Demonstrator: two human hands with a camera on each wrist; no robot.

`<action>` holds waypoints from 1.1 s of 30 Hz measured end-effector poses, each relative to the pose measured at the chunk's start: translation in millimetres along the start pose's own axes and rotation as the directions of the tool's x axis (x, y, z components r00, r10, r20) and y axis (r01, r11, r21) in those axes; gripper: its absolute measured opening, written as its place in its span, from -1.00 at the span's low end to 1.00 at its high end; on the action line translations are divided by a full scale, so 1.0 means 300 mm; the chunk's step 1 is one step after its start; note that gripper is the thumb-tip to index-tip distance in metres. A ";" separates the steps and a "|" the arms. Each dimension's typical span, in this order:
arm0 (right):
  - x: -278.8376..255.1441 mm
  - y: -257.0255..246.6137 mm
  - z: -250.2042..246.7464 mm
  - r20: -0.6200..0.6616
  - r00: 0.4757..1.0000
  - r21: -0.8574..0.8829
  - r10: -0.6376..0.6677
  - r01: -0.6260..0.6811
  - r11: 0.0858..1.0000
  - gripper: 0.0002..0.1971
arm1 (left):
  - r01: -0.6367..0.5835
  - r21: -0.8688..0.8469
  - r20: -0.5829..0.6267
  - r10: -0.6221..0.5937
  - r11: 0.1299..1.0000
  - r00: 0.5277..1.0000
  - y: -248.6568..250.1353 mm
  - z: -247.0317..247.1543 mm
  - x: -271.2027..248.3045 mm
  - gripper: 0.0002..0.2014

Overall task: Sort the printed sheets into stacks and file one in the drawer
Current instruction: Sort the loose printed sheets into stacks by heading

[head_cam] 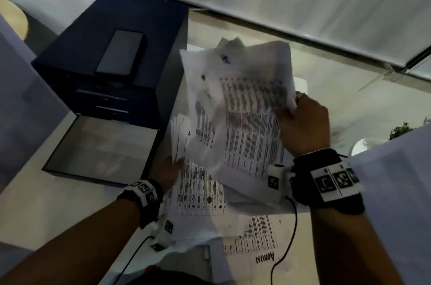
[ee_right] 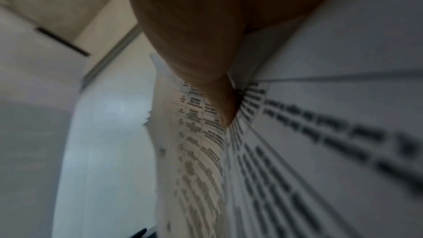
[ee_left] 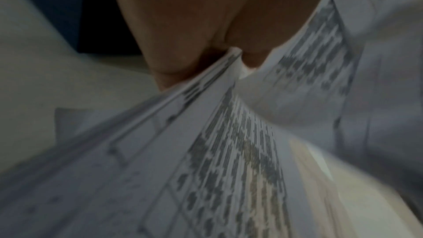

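Head view gives us the widest look: our right hand is clamped on the edge of a bundle of printed sheets, lifted and tilted up off the table, with the thumb on the printed face. Our left hand grips a second, thinner sheaf by its lower edge; in the left wrist view the fingers pinch the paper edge between them, though that picture is blurred. More printed sheets lie flat on the table under both hands: one table-printed page partly covered by the lifted bundle, and another page nearer us with large lettering on it. How many sheets each bundle holds we cannot count.

To the left stands one dark blue drawer cabinet, just beside the papers. We count three closed drawer fronts, and the lowest drawer is pulled out. One black phone lies flat on the cabinet top. The raised bundle hides the table behind it and part of the cabinet's right side.

Two wrist bands with black-and-white markers show, one per arm, each with a cable. At far right a small green plant peeks out.
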State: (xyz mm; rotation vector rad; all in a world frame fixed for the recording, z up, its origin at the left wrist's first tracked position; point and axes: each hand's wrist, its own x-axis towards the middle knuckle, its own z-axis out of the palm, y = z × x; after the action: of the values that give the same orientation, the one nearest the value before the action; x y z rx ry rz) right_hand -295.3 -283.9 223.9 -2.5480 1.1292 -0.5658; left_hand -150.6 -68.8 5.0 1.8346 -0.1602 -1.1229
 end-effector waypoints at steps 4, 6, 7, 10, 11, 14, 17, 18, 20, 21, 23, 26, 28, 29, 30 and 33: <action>0.012 0.113 0.065 0.169 0.974 0.243 0.148 -0.187 0.952 -0.86 | 0.094 -0.468 0.061 -0.074 0.879 0.995 0.040 -0.028 -0.023 -0.40; 0.010 0.176 0.083 0.243 0.950 0.285 0.197 -0.264 0.921 -0.88 | 0.195 -0.538 0.142 -0.140 0.820 0.980 0.029 -0.040 -0.017 -0.30; 0.009 0.203 0.094 0.258 0.941 0.309 0.217 -0.294 0.905 -0.88 | 0.214 -0.549 0.182 -0.134 0.808 0.974 0.033 -0.050 -0.015 -0.27; 0.018 0.270 0.167 0.358 0.893 0.310 0.272 -0.389 0.868 -0.86 | 0.232 -0.461 0.178 -0.167 0.857 0.970 0.024 -0.074 0.001 -0.34; 0.018 0.293 0.206 0.413 0.865 0.275 0.285 -0.416 0.867 -0.83 | 0.209 -0.406 0.168 -0.152 0.889 0.974 0.033 -0.073 -0.004 -0.41; 0.019 0.342 0.344 0.524 0.792 0.212 0.312 -0.477 0.853 -0.76 | 0.142 -0.117 0.066 -0.135 0.983 0.989 0.029 -0.064 0.015 -0.59; -0.007 0.346 0.444 0.521 0.767 0.160 0.375 -0.519 0.839 -0.66 | 0.052 0.313 -0.068 -0.032 0.948 0.997 0.001 -0.059 0.049 -0.62; -0.027 0.349 0.470 0.508 0.758 0.139 0.409 -0.541 0.830 -0.63 | 0.032 0.393 -0.082 0.000 0.919 0.997 -0.013 -0.061 0.056 -0.58; -0.077 0.370 0.518 0.480 0.718 0.137 0.503 -0.628 0.766 -0.60 | -0.018 0.430 -0.093 0.064 0.903 0.994 -0.042 -0.062 0.069 -0.52; -0.107 0.377 0.542 0.480 0.677 0.158 0.557 -0.692 0.704 -0.59 | -0.057 0.404 -0.089 0.101 0.913 0.991 -0.056 -0.058 0.072 -0.50; -0.158 0.378 0.595 0.505 0.598 0.214 0.623 -0.786 0.581 -0.59 | -0.134 0.297 -0.030 0.149 0.946 0.988 -0.074 -0.040 0.061 -0.50; -0.204 0.340 0.658 0.552 0.599 0.221 0.581 -0.776 0.590 -0.64 | -0.126 0.207 0.109 0.105 0.970 0.988 -0.081 0.000 0.045 -0.46; -0.206 0.328 0.670 0.547 0.631 0.198 0.550 -0.736 0.647 -0.76 | -0.048 0.130 0.080 0.037 0.990 0.996 -0.086 -0.002 0.068 -0.57; -0.202 0.338 0.671 0.536 0.651 0.181 0.537 -0.710 0.680 -0.78 | 0.024 0.057 0.031 -0.026 0.998 0.999 -0.072 -0.010 0.073 -0.75; -0.198 0.353 0.669 0.527 0.672 0.161 0.520 -0.679 0.716 -0.77 | 0.103 0.016 0.015 -0.103 0.995 0.995 -0.059 -0.017 0.075 -0.95; -0.177 0.375 0.689 0.564 0.692 0.056 0.451 -0.577 0.815 -0.71 | 0.281 -0.034 0.045 -0.279 0.959 0.959 -0.035 -0.022 0.087 -0.82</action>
State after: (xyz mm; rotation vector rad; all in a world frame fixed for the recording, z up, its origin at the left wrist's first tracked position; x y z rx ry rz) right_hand -303.6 -294.3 -17.0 -1.8584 1.3779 0.1499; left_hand -134.4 -72.7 -18.4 1.8382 0.1029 -1.3484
